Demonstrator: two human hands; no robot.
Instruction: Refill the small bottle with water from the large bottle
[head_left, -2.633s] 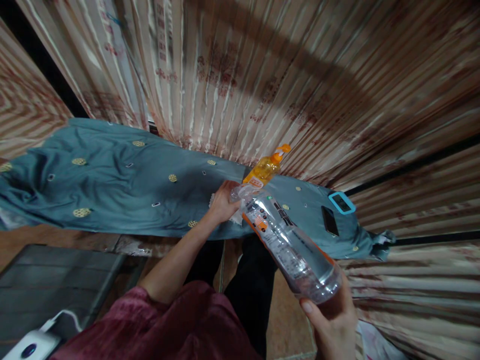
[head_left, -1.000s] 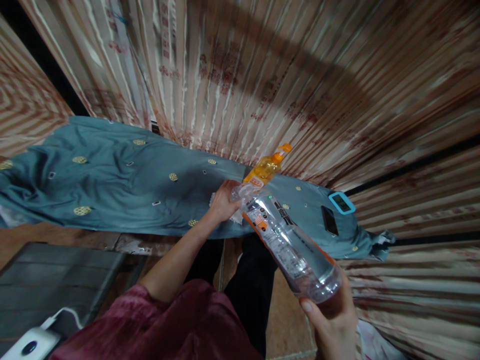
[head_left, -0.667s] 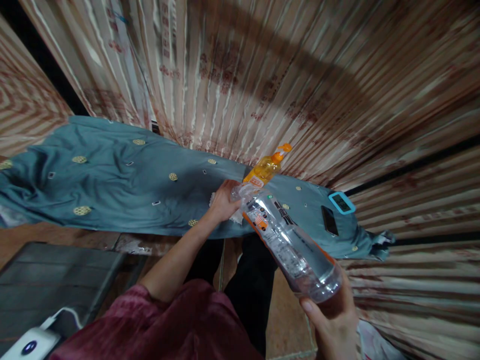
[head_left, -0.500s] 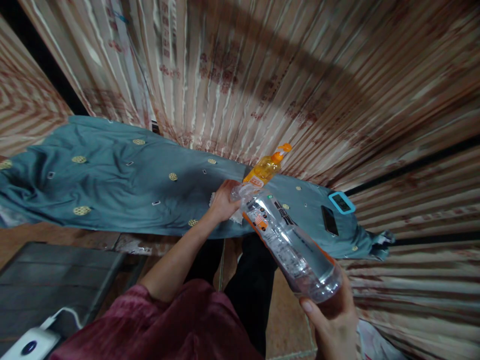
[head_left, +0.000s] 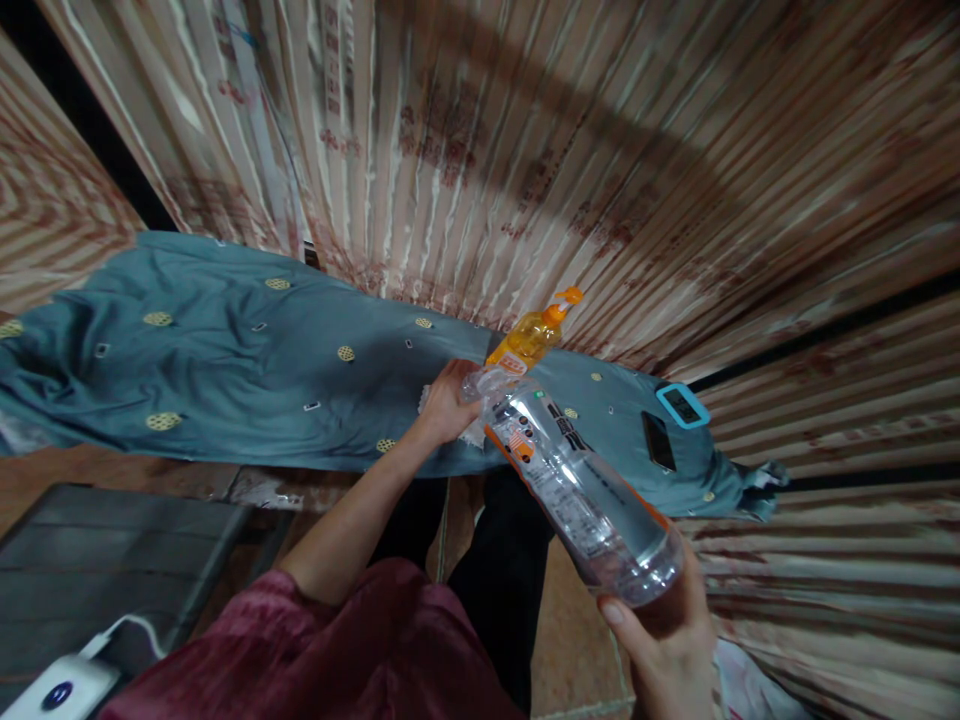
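A large clear plastic bottle [head_left: 581,490] with an orange-edged label lies slantwise in the air between my hands, its neck up and to the left. My right hand [head_left: 671,640] grips it round the base. Around the neck, my left hand [head_left: 450,403] is closed, its fingertips partly hidden. Beneath the left hand shows a bit of white cloth or paper [head_left: 474,435]; whether the hand holds it I cannot tell. Just behind the bottle's neck stands a pump bottle [head_left: 527,340] of yellow liquid with an orange pump top.
A teal patterned cloth [head_left: 225,350] covers the long, narrow table. At its right end lie a dark phone [head_left: 659,442] and a blue-framed digital timer [head_left: 682,405]. Striped curtain [head_left: 465,180] hangs behind. At lower left are a dark slatted surface [head_left: 112,560] and a white device [head_left: 64,690] with a cable.
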